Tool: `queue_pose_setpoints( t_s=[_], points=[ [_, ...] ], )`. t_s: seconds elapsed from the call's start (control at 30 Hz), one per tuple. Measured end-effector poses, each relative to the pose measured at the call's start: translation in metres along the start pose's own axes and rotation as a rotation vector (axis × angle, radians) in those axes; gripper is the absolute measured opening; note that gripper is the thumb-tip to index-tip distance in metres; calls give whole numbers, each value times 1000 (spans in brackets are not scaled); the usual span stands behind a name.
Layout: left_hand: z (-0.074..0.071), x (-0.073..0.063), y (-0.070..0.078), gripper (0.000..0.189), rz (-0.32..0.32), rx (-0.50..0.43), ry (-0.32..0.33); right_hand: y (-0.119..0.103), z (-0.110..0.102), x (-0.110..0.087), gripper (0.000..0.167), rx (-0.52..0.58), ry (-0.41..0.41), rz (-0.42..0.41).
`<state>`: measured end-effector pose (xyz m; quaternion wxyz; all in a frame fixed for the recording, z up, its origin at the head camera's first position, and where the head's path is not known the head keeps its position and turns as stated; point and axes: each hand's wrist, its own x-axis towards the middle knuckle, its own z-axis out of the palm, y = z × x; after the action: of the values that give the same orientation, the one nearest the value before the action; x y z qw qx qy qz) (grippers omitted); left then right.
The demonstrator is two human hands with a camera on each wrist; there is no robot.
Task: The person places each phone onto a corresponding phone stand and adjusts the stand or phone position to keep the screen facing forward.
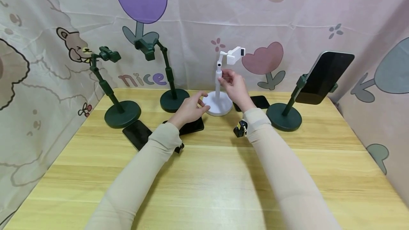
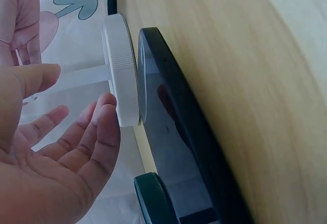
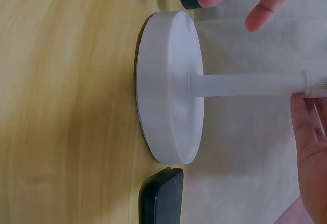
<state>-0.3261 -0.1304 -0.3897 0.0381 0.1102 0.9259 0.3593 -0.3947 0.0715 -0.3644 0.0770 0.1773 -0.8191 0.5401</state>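
Note:
A white phone stand (image 1: 217, 104) with a round base, a slim upright pole and a jointed head stands at the back middle of the table. My right hand (image 1: 234, 86) pinches its pole partway up, below the joint; the right wrist view shows fingertips against the collar of the pole (image 3: 250, 85). Beside the base, my left hand (image 1: 190, 108) holds nothing, its fingers loosely bent. In the left wrist view its fingertips (image 2: 106, 106) are right at the rim of the white base (image 2: 121, 70). A black phone (image 1: 192, 127) lies under the left hand.
Two dark green phone stands (image 1: 123, 114) (image 1: 174, 100) stand at the left. Another green stand (image 1: 284, 117) at the right carries a phone (image 1: 324, 77). More black phones lie flat at the left (image 1: 137, 134) and behind the right wrist (image 1: 260, 102). A patterned cloth (image 1: 198, 3) hangs behind.

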Motion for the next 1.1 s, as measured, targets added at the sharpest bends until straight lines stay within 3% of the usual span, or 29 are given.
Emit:
queue_pose_setpoints(
  t_s=[0.63, 0.87, 1.1],
  points=[
    [4, -7, 0, 52, -18, -48, -42, 3, -8, -20, 33, 43, -49, -33],
    [5, -12, 8, 52, 24, -63, -57, 1, -11, -32, 32, -8, -37, -76],
    [7, -15, 5, 52, 42, -65, -54, 0, -15, -44, 32, -57, -24, -102]
  ],
)
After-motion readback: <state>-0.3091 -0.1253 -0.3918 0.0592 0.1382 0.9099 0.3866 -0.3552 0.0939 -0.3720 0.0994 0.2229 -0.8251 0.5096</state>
